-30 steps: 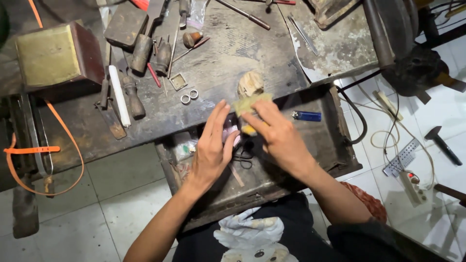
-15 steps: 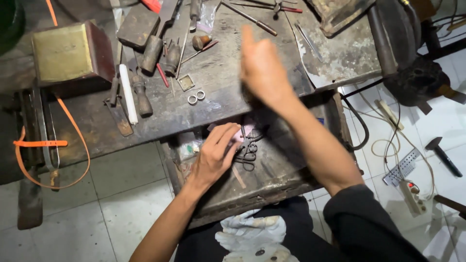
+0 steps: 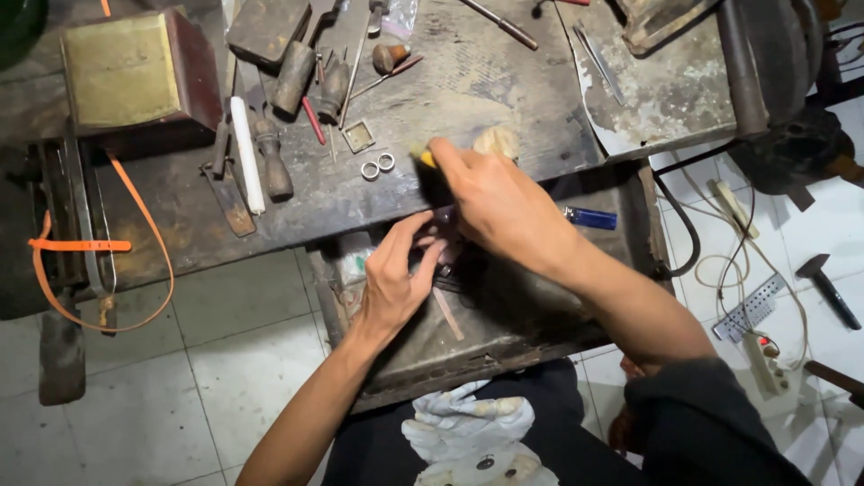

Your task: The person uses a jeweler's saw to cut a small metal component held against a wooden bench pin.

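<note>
My left hand (image 3: 393, 281) reaches over the open wooden drawer (image 3: 504, 346) below the bench edge, its fingertips pinched on a small piece (image 3: 441, 241) that is too small to make out. My right hand (image 3: 493, 205) is just above it, gripping a small brush (image 3: 427, 171) with a yellow handle and dark bristles. The bristles point down toward my left fingertips. Two metal rings (image 3: 378, 166) lie on the worn workbench (image 3: 468, 81) just left of the brush, beside a small square frame (image 3: 358, 137).
A brass-coloured block (image 3: 135, 67), a white rod (image 3: 245, 153), wooden-handled tools (image 3: 270, 162) and punches crowd the bench's left. A blue lighter (image 3: 589, 218) rests at the drawer's right. An orange strap (image 3: 81, 245) hangs at the left. A hammer (image 3: 828, 288), cables and a power strip (image 3: 765, 360) lie on the tiled floor.
My right hand, raised high over the bench half a second ago, has come down with the brush to my left fingertips. The left hand stayed over the drawer.
</note>
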